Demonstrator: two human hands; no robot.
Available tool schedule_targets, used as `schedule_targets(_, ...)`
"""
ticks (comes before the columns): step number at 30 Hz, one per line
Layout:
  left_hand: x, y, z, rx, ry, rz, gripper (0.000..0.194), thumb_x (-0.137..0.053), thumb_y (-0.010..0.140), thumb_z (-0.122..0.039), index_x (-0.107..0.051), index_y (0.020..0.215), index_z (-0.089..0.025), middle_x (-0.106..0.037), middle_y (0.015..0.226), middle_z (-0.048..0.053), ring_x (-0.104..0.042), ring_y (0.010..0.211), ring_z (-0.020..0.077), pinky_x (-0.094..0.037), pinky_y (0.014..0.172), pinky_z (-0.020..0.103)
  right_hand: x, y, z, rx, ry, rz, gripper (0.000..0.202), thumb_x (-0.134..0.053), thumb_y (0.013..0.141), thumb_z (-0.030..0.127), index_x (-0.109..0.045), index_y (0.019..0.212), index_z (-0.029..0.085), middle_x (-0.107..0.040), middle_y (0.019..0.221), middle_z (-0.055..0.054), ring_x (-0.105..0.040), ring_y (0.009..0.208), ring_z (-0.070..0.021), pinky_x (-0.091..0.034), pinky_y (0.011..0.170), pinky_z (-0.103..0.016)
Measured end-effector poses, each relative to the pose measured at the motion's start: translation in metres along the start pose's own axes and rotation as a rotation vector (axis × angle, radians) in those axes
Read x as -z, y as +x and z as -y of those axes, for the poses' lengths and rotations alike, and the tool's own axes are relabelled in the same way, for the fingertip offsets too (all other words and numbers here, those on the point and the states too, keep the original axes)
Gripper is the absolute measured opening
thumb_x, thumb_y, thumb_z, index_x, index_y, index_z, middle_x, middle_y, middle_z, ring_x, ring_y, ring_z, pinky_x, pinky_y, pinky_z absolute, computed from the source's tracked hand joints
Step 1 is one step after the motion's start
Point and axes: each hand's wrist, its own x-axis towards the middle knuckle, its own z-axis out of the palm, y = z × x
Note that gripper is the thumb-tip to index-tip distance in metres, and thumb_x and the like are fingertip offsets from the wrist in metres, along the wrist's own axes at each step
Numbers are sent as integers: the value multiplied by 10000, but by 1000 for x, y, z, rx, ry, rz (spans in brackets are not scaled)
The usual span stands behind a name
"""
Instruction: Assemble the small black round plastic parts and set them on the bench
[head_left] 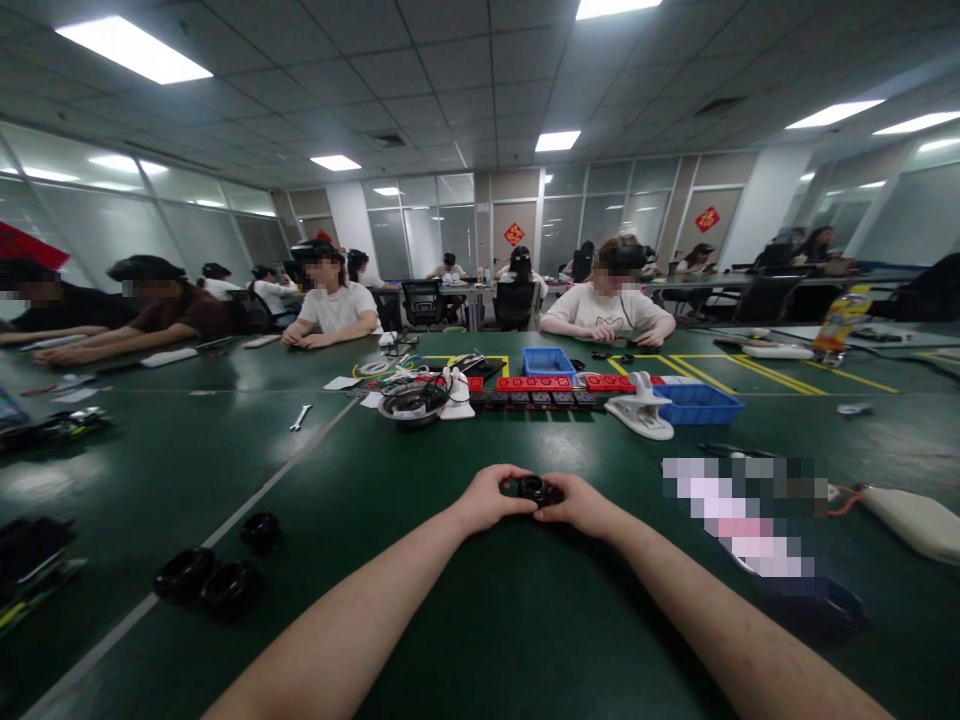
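A small glossy black ring-shaped part sits between my two hands, just above or on the green table; I cannot tell which. My left hand curls round its left side, thumb and fingers closed on it. From the other side my right hand grips it with fingertips and thumb. Dark material near the right fingertips may be part of the same piece or a second one. To the left, three similar black ring-shaped parts lie on the table: a small one, a larger one and another.
Ahead stand a power strip row, blue bins, a white clamp and a bowl of cables. A wrench lies left. A power bank and blurred items are at right. Co-workers sit opposite.
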Motion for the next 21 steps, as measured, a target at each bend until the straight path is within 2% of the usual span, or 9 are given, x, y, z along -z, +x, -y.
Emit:
schedule_targets(5,-3,-3,-4,21,32,-41,448,-690,525,-315,-572,927,-156,-580,885,42,-522,776,165,-398,696,274,-5,-1,-1,-20,-87,-94,309,-670,533,281,-558,783,140,-524,630,23,-470,590,-117,-347,518,-213)
schedule_targets(12,-12,-8,-8,41,139,-190,390,-676,535,-321,-568,882,-177,-580,861,25,-514,779,167,-386,676,262,-15,-2,2,-46,-234,-231,290,-676,505,317,-489,657,155,-508,619,17,-456,570,-116,-304,478,-204)
schedule_targets(16,-19,-9,-8,66,240,-280,381,-670,539,-352,-562,861,-179,-566,857,29,-509,807,178,-380,695,274,-21,-4,6,-72,-356,-333,289,-651,532,346,-444,622,165,-497,627,8,-448,567,-113,-284,472,-201)
schedule_targets(21,-25,-8,-5,80,307,-370,384,-675,537,-353,-553,859,-181,-558,850,28,-501,835,187,-372,729,290,-31,-6,8,-109,-471,-443,234,-598,592,324,-444,668,164,-505,692,-17,-455,587,-121,-290,485,-211)
